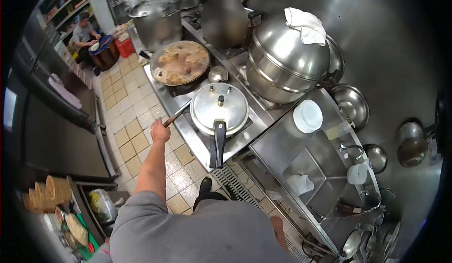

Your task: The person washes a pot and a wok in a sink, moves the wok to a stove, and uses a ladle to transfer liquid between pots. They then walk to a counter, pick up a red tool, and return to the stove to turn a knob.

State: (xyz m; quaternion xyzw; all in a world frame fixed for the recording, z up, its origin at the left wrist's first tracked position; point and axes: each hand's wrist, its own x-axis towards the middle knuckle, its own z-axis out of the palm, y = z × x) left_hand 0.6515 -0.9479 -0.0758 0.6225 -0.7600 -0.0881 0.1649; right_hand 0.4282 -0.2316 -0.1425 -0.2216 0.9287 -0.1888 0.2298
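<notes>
My left hand (pixel 160 131) grips the wooden handle (pixel 169 121) of a metal utensil at the stove's front edge. The utensil's shaft runs toward a pressure cooker (pixel 219 110) with a silver lid and black handle; its far end is hidden. Behind the cooker lies a round metal ladle bowl (pixel 218 74). A wide pan (pixel 181 62) of brownish food in liquid sits beyond it, to the left. My right hand (pixel 278 225) hangs low beside my body, near the sink counter, its fingers mostly hidden.
A large domed steamer (pixel 289 55) with a white cloth (pixel 306 25) stands right of the stove. The sink (pixel 325 164) holds white containers. A tall pot (pixel 157 25) stands behind the pan. Far left, a seated person (pixel 84 32) works beside a red basket (pixel 125 47). Floor grating runs below.
</notes>
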